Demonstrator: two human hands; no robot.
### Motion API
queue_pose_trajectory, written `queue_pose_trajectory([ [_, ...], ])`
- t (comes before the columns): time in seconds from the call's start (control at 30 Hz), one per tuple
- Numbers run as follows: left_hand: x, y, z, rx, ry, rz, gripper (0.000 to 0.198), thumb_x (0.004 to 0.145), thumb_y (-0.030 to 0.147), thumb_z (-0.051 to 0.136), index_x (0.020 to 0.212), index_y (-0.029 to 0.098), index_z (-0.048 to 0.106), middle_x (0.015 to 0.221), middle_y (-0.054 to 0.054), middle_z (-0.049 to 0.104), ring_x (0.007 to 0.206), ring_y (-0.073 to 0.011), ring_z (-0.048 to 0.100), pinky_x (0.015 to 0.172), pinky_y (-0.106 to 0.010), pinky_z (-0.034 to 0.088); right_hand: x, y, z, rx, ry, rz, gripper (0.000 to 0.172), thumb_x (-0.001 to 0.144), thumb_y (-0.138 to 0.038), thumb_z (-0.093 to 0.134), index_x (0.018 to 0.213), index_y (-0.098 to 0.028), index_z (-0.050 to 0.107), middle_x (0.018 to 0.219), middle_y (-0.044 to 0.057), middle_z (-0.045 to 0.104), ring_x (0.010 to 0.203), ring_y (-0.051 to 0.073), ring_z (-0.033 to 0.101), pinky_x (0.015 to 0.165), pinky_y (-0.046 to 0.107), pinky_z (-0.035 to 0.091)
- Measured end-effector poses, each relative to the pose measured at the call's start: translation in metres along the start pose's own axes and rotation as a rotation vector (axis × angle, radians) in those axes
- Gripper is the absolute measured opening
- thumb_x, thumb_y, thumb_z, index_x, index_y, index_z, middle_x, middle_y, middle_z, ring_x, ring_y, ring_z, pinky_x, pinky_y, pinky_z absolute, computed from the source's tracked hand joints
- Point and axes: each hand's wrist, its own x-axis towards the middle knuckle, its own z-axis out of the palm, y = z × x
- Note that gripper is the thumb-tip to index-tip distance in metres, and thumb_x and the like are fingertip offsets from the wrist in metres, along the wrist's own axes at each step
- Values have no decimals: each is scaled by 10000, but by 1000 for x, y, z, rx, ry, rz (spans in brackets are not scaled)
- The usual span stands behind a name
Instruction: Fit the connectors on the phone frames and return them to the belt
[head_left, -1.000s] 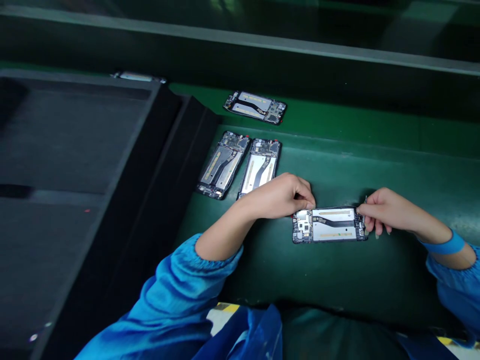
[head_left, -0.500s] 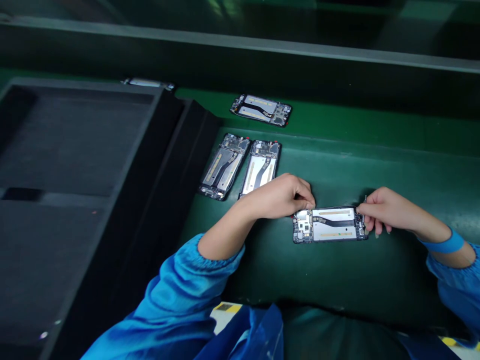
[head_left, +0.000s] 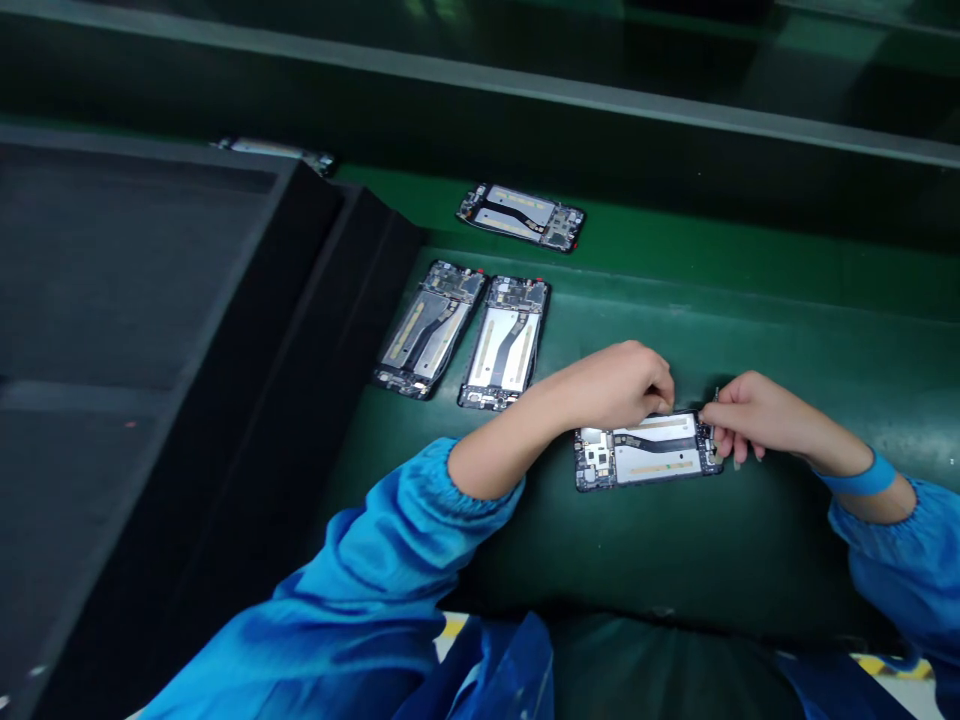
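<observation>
An opened phone point(head_left: 656, 460) lies sideways on the green work surface point(head_left: 600, 560), its circuit board at the left end and a dark flex strip across the silver middle. My left hand point(head_left: 630, 385) is closed at the phone's upper edge, right of its middle; whatever its fingertips pinch is too small to name. At the phone's right end my right hand point(head_left: 750, 415) is closed, with thumb and index finger together at the upper corner. A thin tip sticks up beside those fingers, and what it belongs to is hidden.
Two opened phones point(head_left: 431, 330) point(head_left: 504, 345) lie side by side left of my hands. Another phone point(head_left: 521, 215) rests on the raised green ledge, and one more point(head_left: 277, 152) is partly hidden behind the black foam tray point(head_left: 247, 270) at the left.
My left hand has slid right along the phone's upper edge, from near its left end to past the middle. The view has shifted slightly, and the second phone at left is now less covered.
</observation>
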Motion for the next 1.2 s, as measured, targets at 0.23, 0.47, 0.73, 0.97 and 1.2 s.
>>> queue_pose_trajectory([
  [0.23,30,15,6,144,-29,-63,259,801,67,584,811,225,789,829,-10,761,746,-180,669,620,-288,407,-1,1,3,1,37,-24,298,843,-178,590,552,-147,649,591,78,709,417,114,623,304,118,377],
  [0.47,8,30,26,249,105,-280,144,944,261,597,955,227,736,952,-29,714,869,-216,645,685,-307,431,1,13,8,74,57,-151,296,863,-236,604,578,-157,627,599,74,702,455,139,646,355,154,425],
  [0.73,-20,41,45,327,205,-404,146,999,304,542,941,181,594,902,-46,662,856,-221,602,822,-381,419,0,25,2,428,339,-562,293,952,-368,539,885,-160,733,792,61,707,805,196,676,735,264,520],
  [0.97,-21,47,52,-117,491,-387,213,959,382,574,866,211,661,686,21,653,629,-130,575,662,-267,431,-8,22,25,205,257,-632,202,935,-317,557,816,-185,651,648,-33,496,614,154,460,552,259,318],
  [1.2,-20,49,59,-149,612,-384,221,932,371,611,812,204,693,713,3,687,661,-142,593,658,-274,461,-11,17,36,291,335,-699,224,962,-283,500,752,-206,487,668,-45,432,639,148,419,585,274,305],
])
